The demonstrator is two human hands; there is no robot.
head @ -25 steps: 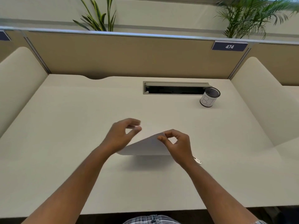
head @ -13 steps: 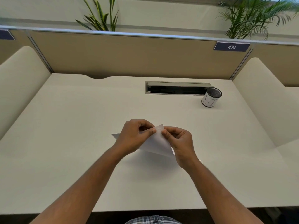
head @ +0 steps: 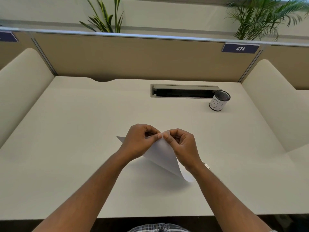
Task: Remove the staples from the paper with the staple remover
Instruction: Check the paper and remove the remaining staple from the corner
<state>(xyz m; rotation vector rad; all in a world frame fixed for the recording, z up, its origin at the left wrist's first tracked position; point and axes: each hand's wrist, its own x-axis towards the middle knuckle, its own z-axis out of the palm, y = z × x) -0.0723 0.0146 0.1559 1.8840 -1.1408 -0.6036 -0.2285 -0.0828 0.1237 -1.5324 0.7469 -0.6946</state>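
Note:
A white sheet of paper [head: 163, 154] is lifted off the desk by one top corner and hangs curled down toward me. My left hand [head: 139, 142] pinches that corner from the left. My right hand [head: 183, 144] pinches the same corner from the right, and the thumbs almost touch. A small metal object, perhaps the staple remover [head: 207, 165], peeks out on the desk just behind my right wrist and is mostly hidden. No staple is visible; the fingers cover the corner.
A white mesh-topped cup [head: 218, 101] marked "BI" stands at the back right, beside an open cable slot [head: 184, 91] in the cream desk [head: 75, 131]. Tan partition panels wall in the back and both sides. The desk's front edge runs just above my lap.
The paper has been lifted from nearly flat to hanging by its corner. My left hand closed on the corner beside my right hand, and both hands rose slightly.

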